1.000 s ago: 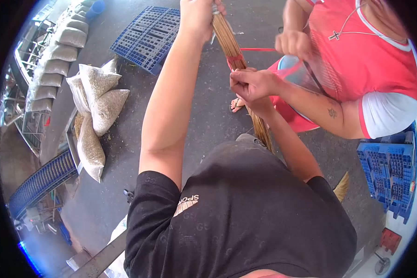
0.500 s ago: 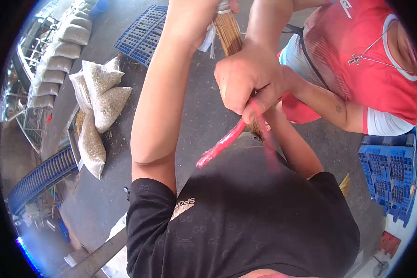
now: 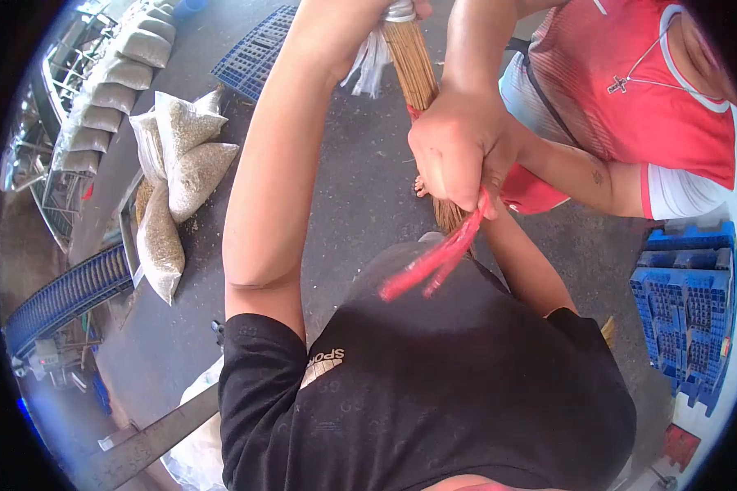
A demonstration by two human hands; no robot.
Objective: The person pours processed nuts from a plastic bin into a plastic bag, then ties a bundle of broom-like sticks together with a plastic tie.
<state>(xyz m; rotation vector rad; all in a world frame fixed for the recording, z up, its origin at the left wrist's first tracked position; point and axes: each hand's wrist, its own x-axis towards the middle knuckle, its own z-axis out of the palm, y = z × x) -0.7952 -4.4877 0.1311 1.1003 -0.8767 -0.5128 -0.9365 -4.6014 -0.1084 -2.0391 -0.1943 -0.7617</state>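
Note:
My left hand, partly cut off by the top edge, is closed round the bound top of a bundle of thin sticks. Whitish plastic strips hang beside it. Lower on the bundle, fingertips of my right hand curl round the sticks; the rest of that hand is hidden behind a co-worker's hands. The co-worker's near hand grips a red plastic strip, its loose ends hanging over my black shirt. A red band of it shows against the sticks above that hand.
A co-worker in a red shirt stands close at the right. Filled clear bags lie on the floor at left, with stacked sacks beyond. Blue pallets stand at right; another blue pallet lies at upper left.
The co-worker's near hand has shifted right, uncovering more of the bundle and my right fingertips. The red strip's loose ends have swung closer together. My left hand still holds the bundle.

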